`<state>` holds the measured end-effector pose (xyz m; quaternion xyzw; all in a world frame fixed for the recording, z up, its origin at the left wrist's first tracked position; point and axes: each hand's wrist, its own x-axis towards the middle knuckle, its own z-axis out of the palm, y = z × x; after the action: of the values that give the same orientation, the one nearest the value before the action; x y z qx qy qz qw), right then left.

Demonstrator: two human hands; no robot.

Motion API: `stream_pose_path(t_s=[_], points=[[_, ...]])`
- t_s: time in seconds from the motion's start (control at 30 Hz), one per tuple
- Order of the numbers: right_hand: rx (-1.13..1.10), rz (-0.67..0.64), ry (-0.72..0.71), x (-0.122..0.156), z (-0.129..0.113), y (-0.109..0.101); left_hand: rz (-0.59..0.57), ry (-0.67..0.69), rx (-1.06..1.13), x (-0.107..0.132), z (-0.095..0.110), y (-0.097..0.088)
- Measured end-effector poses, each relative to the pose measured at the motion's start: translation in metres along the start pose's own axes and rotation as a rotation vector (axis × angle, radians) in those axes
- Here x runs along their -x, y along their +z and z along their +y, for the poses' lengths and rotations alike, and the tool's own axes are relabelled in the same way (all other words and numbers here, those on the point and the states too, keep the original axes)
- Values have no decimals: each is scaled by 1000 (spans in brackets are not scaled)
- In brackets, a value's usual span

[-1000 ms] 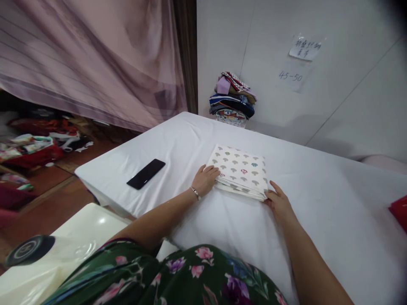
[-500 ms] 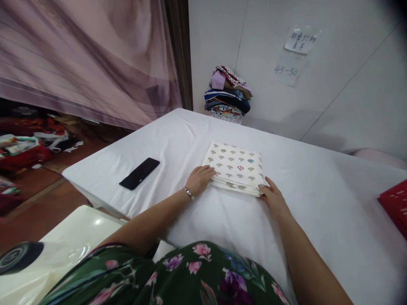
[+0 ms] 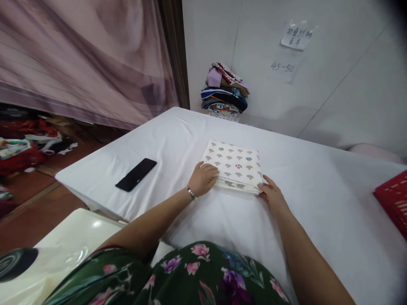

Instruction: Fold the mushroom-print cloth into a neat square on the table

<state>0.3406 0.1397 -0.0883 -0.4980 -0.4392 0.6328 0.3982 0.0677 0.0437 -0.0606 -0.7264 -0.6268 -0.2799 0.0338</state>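
Note:
A folded white cloth printed with small mushrooms lies flat on the white-covered table in front of me. My left hand rests on its near left corner, fingers curled over the edge and pressed on the top. My right hand touches the near right corner, fingers bent against the stacked layers. Both hands grip the cloth's near edge.
A black phone lies on the table to the left. A pile of folded colourful cloths stands at the far edge by the wall. A red basket sits at the right. A white stool stands near left.
The view has shifted a little; my left hand's fingers have slid slightly further onto the cloth's top. The cloth has stayed in place.

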Motion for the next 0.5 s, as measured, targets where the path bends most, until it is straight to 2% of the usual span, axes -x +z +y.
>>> stream_pose_path(t_s=[0.17,0.27,0.33,0.4,0.5], points=[[100,-6,-50,-1,6,-2,-82,112,-27,-13,5,9],[279,21,-161,1,9,-1,-131,136,-32,-13,0,13],[493,77,-332,7,9,2,-141,160,-23,-12,-5,15],[717,122,-585,14,7,6,-132,178,-8,-11,-8,16],[927,75,-965,21,5,13,-108,169,9,-11,-9,18]])
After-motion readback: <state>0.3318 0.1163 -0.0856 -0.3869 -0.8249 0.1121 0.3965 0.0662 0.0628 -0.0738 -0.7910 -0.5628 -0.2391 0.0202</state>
